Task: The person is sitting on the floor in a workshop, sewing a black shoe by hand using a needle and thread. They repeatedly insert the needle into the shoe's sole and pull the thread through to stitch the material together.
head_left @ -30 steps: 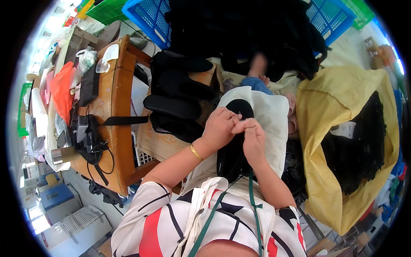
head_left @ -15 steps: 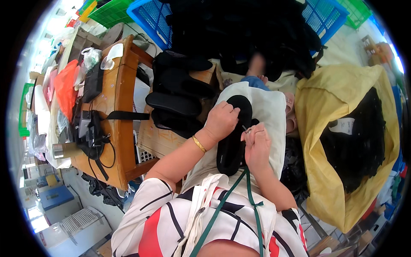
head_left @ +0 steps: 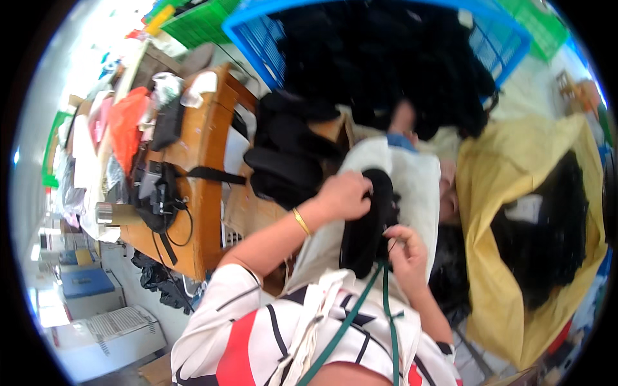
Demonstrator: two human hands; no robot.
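A black cloth shoe point(head_left: 367, 235) lies lengthwise on the white cloth point(head_left: 421, 193) over my lap. My left hand point(head_left: 347, 195) grips the shoe's upper part from its left side, fingers curled over the edge. Beside the shoe's lower right edge, my right hand point(head_left: 407, 252) is closed in a pinch. A small, thin thing seems to be between its fingertips, too blurred to name. Dark bits stick out along the shoe's right side. Green cords point(head_left: 386, 293) hang from my neck down to near the shoe's lower end.
More black shoes point(head_left: 283, 168) are stacked on a cardboard box to the left, beside a cluttered wooden table point(head_left: 209, 141). A blue crate point(head_left: 251, 45) full of black items stands ahead. On the right is an open yellow sack point(head_left: 479, 257) with black pieces inside.
The whole view has shifted, so everything sits lower and further right. My right hand has drawn slightly away from the shoe's edge. My left hand keeps its grip.
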